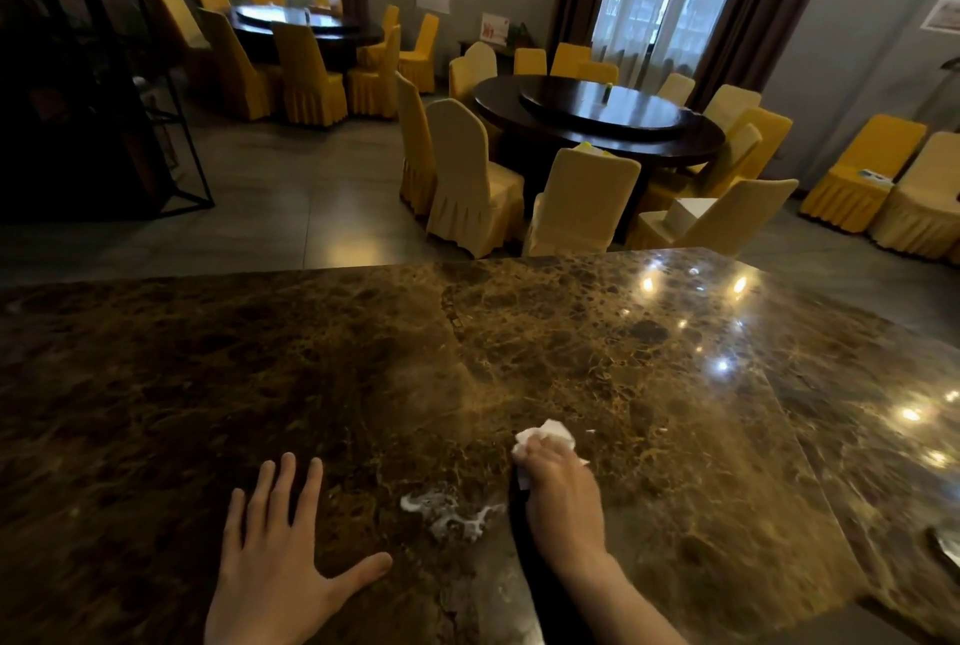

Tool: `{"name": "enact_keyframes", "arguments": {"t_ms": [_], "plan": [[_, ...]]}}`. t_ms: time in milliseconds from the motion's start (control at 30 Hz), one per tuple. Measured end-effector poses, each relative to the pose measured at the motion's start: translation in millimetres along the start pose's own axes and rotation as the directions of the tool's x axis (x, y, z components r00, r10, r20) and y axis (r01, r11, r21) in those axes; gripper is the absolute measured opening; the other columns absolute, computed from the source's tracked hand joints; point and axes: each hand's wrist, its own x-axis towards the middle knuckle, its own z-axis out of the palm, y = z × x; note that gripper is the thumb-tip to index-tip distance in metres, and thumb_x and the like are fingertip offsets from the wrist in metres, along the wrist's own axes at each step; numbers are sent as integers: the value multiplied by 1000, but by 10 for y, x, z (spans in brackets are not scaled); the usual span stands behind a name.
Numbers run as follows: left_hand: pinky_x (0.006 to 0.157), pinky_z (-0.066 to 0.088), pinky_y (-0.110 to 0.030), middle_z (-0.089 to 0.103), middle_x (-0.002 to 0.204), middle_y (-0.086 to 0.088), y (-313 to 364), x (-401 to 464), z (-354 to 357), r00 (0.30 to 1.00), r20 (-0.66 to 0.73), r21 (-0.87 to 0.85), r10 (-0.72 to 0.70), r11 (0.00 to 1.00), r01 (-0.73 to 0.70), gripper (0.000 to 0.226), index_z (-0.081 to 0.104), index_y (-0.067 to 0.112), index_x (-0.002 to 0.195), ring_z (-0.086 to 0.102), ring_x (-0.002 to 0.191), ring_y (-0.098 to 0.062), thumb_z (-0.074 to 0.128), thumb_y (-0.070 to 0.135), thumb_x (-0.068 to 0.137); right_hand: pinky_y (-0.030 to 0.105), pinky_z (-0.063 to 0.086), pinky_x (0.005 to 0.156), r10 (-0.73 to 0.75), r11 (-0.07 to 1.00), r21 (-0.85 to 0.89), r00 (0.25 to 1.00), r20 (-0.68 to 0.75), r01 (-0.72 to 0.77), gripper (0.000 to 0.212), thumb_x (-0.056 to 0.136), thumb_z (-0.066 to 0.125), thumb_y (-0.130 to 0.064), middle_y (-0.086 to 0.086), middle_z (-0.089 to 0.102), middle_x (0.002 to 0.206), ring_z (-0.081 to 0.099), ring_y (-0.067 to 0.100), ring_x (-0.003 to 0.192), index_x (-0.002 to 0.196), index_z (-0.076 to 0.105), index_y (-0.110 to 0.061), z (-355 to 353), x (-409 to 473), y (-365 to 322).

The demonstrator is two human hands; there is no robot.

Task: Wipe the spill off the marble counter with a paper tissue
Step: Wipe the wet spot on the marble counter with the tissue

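Observation:
A brown marble counter (260, 358) fills the lower half of the head view. A whitish, foamy spill (449, 514) lies on it near the front, between my hands. My right hand (558, 494) presses a crumpled white paper tissue (545, 434) onto the counter, just right of and slightly beyond the spill. The tissue sticks out past my fingers. My left hand (280, 556) rests flat on the marble to the left of the spill, fingers spread, holding nothing.
Beyond the counter's far edge (467, 262) stand a round dark dining table (597, 119) and several chairs in yellow covers (470, 177). A second table (306, 28) stands farther back left. A dark object (945, 546) lies at the counter's right edge.

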Motion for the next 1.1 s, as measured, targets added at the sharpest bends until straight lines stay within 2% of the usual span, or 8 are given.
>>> {"name": "enact_keyframes", "arguments": {"t_ms": [167,267,367,467,700,833,967,1100], "plan": [[126,-16,-50,-41,155,3,28,40,-30,999,42,34,-21,999,20,145,-37,30,144,-32,149,-20,-2,114,31,19,56,80,-287,957,72,951,116,280,7,86,74,-27,-23,72,107,65,-2,102,88,74,-33,-221,-349,84],[126,-14,-49,-39,156,3,41,41,-49,998,54,45,-22,999,19,145,-38,29,143,-30,150,-20,-3,114,30,23,53,71,-42,997,64,999,-8,42,19,86,70,-13,-21,67,93,62,-4,85,80,70,-31,-485,2,426],[127,-12,-49,-37,157,4,68,53,-78,997,61,57,-38,998,34,147,-37,29,143,-27,152,-20,-3,114,28,26,46,68,312,950,51,934,-173,-308,35,81,71,6,-7,77,99,71,17,84,91,80,-26,-633,373,859],[128,-11,-49,-35,158,4,98,47,-117,996,71,72,-49,996,44,147,-38,28,141,-25,153,-20,-7,113,25,28,44,65,391,909,-107,913,-115,-402,32,83,65,6,2,74,100,69,28,90,94,80,-21,-510,483,1031],[129,-5,-46,-26,164,3,156,49,-186,992,76,143,-102,986,90,153,-31,31,147,-17,155,-19,-17,109,17,24,55,80,12,997,74,1000,-22,-10,19,84,76,-8,-12,74,104,66,7,99,93,78,-24,7,142,334],[129,0,-46,-18,168,2,230,48,-235,989,84,176,-118,979,101,162,-22,32,154,-11,156,-19,-23,105,10,23,55,79,-233,938,283,968,92,199,21,78,75,-11,-18,73,99,66,-5,96,89,73,-29,-94,-88,279],[129,-1,-46,-20,168,1,289,28,-322,983,126,199,-130,975,104,164,-21,32,155,-13,156,-20,-25,103,8,9,44,67,257,926,326,951,-172,-192,34,75,71,6,-21,70,82,62,-10,77,82,74,-26,-523,207,800],[130,-1,-47,-22,167,0,321,4,-379,980,151,213,-131,972,97,166,-23,30,154,-14,156,-21,-26,102,5,29,45,68,456,884,-13,868,-195,-467,38,74,64,12,6,75,98,68,30,88,94,76,-17,-888,534,1526]]}}
